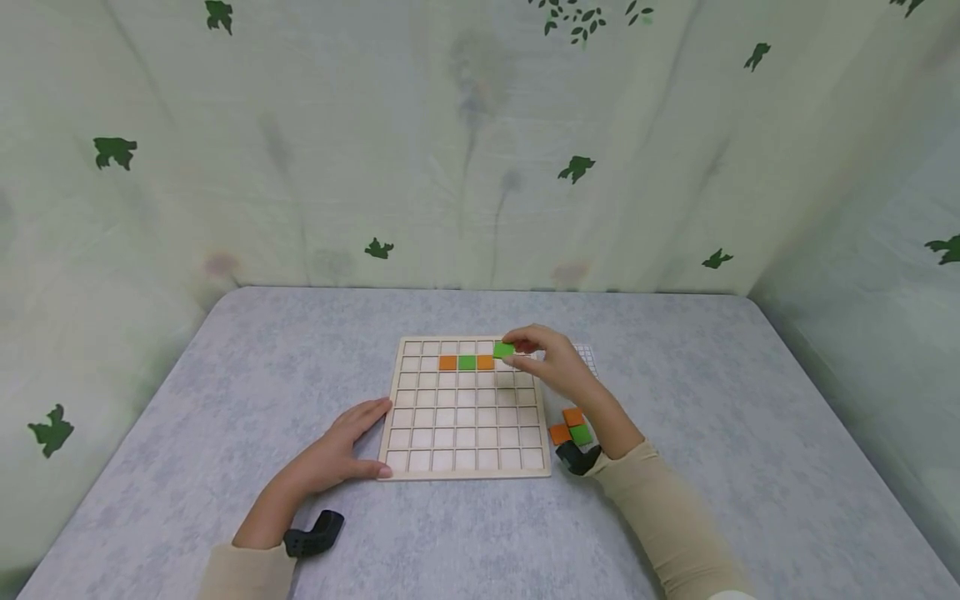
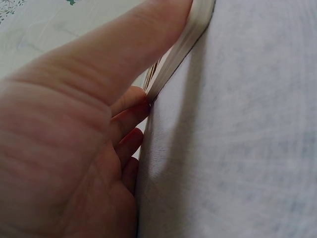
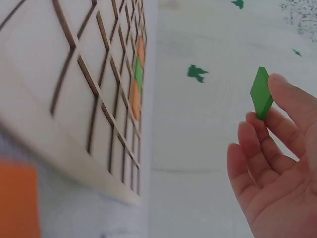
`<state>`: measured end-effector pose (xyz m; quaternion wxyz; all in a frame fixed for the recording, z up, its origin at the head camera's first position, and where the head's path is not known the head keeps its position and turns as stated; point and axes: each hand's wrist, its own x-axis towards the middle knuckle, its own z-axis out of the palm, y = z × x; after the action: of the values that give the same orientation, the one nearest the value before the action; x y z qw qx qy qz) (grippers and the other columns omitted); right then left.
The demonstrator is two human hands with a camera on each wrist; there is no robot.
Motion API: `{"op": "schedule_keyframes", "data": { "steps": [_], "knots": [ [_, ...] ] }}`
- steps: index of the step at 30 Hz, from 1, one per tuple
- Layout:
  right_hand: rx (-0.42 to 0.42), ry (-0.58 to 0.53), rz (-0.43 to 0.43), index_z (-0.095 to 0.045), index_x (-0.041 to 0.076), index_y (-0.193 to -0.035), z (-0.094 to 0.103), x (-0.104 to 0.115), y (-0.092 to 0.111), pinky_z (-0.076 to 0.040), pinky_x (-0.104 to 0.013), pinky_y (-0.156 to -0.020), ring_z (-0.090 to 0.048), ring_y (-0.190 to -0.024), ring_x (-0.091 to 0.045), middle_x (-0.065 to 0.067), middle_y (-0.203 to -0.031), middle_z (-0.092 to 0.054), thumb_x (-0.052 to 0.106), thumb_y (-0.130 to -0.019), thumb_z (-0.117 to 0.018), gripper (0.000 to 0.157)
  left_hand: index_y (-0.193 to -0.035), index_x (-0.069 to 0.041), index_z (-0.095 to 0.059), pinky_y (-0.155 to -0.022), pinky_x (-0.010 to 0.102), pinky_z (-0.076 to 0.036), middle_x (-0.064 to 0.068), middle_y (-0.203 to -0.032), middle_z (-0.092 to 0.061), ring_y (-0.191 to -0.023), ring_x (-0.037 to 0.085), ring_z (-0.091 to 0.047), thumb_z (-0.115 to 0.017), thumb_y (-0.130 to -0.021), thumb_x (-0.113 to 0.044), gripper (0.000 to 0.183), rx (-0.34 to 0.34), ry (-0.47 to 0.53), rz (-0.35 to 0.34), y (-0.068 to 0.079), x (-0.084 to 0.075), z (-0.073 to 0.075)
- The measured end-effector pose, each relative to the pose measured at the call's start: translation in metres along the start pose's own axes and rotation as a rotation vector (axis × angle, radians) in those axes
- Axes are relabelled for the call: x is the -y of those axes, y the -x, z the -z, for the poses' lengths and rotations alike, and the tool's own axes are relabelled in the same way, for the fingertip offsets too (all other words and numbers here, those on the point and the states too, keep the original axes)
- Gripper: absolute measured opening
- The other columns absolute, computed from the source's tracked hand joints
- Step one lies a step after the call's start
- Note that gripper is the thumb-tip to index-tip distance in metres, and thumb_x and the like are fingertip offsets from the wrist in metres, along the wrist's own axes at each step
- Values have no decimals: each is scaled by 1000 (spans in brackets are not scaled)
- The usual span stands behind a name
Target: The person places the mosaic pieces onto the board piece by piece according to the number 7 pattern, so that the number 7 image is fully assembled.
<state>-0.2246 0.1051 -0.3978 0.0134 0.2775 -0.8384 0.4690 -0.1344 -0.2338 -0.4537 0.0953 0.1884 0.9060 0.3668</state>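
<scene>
My right hand [image 1: 553, 360] pinches a green square tile [image 1: 503, 350] between thumb and fingertips, above the upper right part of a wooden grid board [image 1: 456, 417]. In the right wrist view the green tile [image 3: 261, 93] is tilted up and apart from the board. A row of orange, green [image 1: 467, 362] and orange tiles lies in the board's second row from the top. My left hand [image 1: 341, 450] rests at the board's left side, fingers at the edge and thumb at the lower left corner; the left wrist view shows the thumb [image 2: 124, 44] against the rim.
Orange and green loose tiles [image 1: 573, 416] lie on the table right of the board, close to my right wrist. A sheet with a printed grid [image 1: 586, 357] sits partly hidden behind my right hand. Pale cloth with green leaf shapes surrounds the table [image 1: 300, 342].
</scene>
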Motion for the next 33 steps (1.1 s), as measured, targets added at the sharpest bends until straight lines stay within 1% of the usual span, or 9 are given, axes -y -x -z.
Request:
{"op": "schedule_keyframes", "data": {
  "steps": [2, 8, 13, 16, 20, 25, 27, 29, 33],
  "knots": [
    [-1, -20, -8, -62, 7, -111, -10, -5, -6, -44, -33, -80, -53, -91, -15, -1, -104, -58, 13, -83, -66, 29, -142, -7, -26, -96, 59, -19, 16, -144, -23, -130, 38, -14, -75, -66, -47, 99, 0, -3, 0, 0, 1, 0],
    [50, -26, -59, -61, 2, -110, -31, -21, -13, -45, -28, -77, -54, -89, -17, -5, -102, -59, 12, -83, -65, 29, -142, -6, -27, -96, 60, -19, 17, -143, -23, -130, 38, -14, -74, -66, -46, 98, 0, -6, -4, -1, -1, 0],
    [79, 19, -162, -63, 8, -105, -41, -29, -12, -45, -26, -73, -54, -84, -13, -1, -95, -59, 17, -82, -67, 25, -141, -5, -27, -96, 60, -19, 18, -143, -23, -129, 39, -14, -75, -67, -45, 97, -4, -11, -10, -1, -2, 0],
    [83, 51, -183, -64, 10, -103, -44, -32, -11, -45, -27, -72, -53, -83, -12, 2, -94, -58, 16, -82, -67, 23, -141, -5, -27, -96, 60, -19, 18, -143, -23, -129, 39, -14, -74, -67, -45, 97, -4, -9, -13, -1, -2, 0],
    [82, 81, -154, -67, 10, -99, -47, -34, -11, -43, -29, -70, -49, -79, -14, 1, -93, -56, 14, -81, -68, 18, -141, -4, -27, -95, 61, -20, 19, -142, -24, -129, 41, -15, -74, -68, -45, 97, -9, -15, -22, 0, -2, 1],
    [105, 113, -147, -68, 11, -97, -49, -32, -12, -42, -30, -72, -48, -82, -14, 0, -94, -55, 14, -80, -69, 17, -142, -5, -26, -97, 60, -18, 18, -143, -22, -130, 39, -13, -74, -67, -47, 99, 1, -10, 2, 0, -2, 2],
    [118, 116, -159, -68, 11, -99, -49, -30, -12, -42, -30, -74, -49, -84, -14, -1, -96, -55, 14, -80, -69, 19, -142, -6, -26, -97, 59, -17, 18, -144, -22, -130, 39, -13, -74, -66, -47, 99, 3, -5, 8, 0, -2, 2],
    [127, 104, -192, -67, 11, -102, -49, -28, -12, -43, -30, -76, -50, -86, -14, 0, -99, -56, 16, -80, -69, 23, -142, -5, -26, -96, 60, -18, 19, -143, -23, -129, 40, -14, -74, -66, -46, 98, 0, -7, 1, 0, -2, 2],
    [122, 53, -237, -62, 10, -112, -43, -22, -9, -43, -30, -81, -51, -96, -15, -1, -107, -56, 17, -81, -68, 33, -141, -4, -27, -96, 61, -18, 19, -143, -24, -129, 41, -15, -74, -67, -46, 97, -1, -8, -12, 1, -3, 1]
  ]
}}
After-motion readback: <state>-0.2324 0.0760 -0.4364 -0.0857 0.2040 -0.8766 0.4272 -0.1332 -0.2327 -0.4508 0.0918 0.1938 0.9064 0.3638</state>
